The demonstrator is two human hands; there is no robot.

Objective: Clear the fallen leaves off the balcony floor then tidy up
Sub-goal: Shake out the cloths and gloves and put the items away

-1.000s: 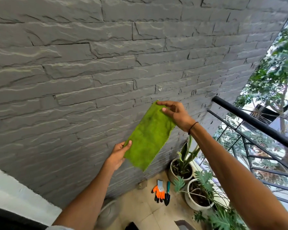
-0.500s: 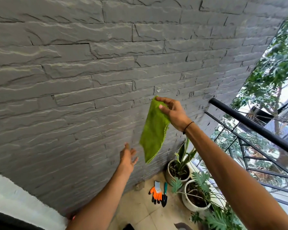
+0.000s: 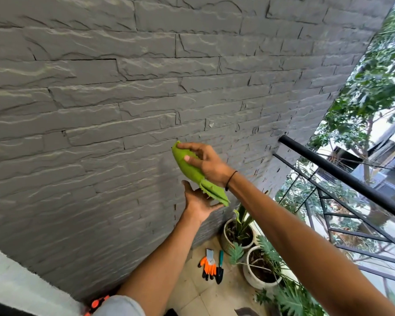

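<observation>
A green cloth (image 3: 187, 166) hangs folded in front of the grey stone wall (image 3: 100, 110). My right hand (image 3: 205, 163) pinches its upper end between thumb and fingers. My left hand (image 3: 197, 205) is palm up just beneath, fingers spread, with the cloth's frayed lower end lying across the palm. The balcony floor (image 3: 196, 290) shows far below between my arms; I see no leaves on that patch.
Orange and grey garden gloves (image 3: 208, 265) and a teal hand trowel (image 3: 219, 267) lie on the floor tiles by the wall. Two white plant pots (image 3: 237, 236) (image 3: 258, 270) stand beside them. A black railing (image 3: 342, 176) runs along the right.
My right hand has lowered the cloth and let it fold lengthwise. My left hand, which let go a second ago, has risen palm up under the cloth's lower end.
</observation>
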